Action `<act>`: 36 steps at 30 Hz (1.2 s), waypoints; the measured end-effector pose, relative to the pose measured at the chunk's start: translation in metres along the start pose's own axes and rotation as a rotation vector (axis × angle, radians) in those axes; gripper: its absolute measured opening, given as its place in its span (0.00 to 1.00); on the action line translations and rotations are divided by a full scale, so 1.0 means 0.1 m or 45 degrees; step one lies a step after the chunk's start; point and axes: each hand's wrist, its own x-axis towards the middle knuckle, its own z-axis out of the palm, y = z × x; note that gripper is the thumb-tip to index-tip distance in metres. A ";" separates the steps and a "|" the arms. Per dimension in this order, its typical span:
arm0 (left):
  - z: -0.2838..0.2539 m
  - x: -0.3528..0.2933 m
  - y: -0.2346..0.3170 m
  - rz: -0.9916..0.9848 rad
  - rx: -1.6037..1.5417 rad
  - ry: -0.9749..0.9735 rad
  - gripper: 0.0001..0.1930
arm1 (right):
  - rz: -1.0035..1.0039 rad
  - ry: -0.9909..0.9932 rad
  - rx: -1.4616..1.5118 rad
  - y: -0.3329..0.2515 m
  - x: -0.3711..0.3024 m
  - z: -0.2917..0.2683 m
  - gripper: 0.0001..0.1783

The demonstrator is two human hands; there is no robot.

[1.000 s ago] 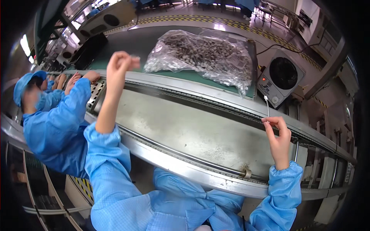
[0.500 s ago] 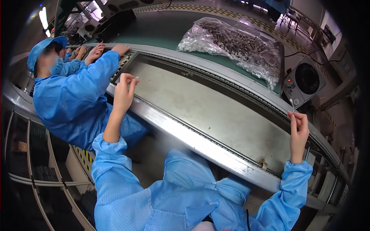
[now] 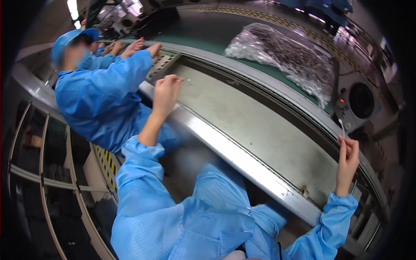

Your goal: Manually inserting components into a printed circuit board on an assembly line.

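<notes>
My left hand [image 3: 165, 96] is raised over the near rail of the conveyor, toward its left end. Its thumb and fingers are pinched together, and whatever small thing may be between them is too tiny to name. On the far right, my right hand [image 3: 348, 159] is closed with the fingertips pinching a thin whitish piece with a curved tip [image 3: 342, 126], which points upward. Between the hands lies the conveyor's grey metal bed [image 3: 242, 125], with a few small dark specks on it.
A clear plastic bag [image 3: 281, 56] full of small grey parts lies on the green surface beyond the far rail [image 3: 277, 93]. Right of it stands a fan-like box [image 3: 357, 104] with a red light. Left, a co-worker in blue [image 3: 99, 86] sits near a perforated tray [image 3: 164, 65].
The view has turned, so the scene sits further right in the picture. More of the perforated tray by the co-worker shows. Both my hands keep their pinched pose.
</notes>
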 end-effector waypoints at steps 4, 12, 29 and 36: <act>0.11 0.05 -0.01 0.052 0.105 -0.085 0.06 | 0.005 -0.002 -0.022 0.04 0.00 0.00 0.07; 0.42 0.19 -0.89 -0.714 -0.066 -0.192 0.10 | 0.009 -0.051 -0.024 -0.02 0.09 0.04 0.07; 0.49 0.48 -1.19 -0.930 0.740 -0.700 0.24 | -0.040 -0.112 -0.039 -0.06 0.05 0.05 0.05; 0.31 0.53 -0.03 -0.623 0.242 -0.820 0.19 | -0.146 0.001 -0.120 -0.14 0.10 -0.07 0.05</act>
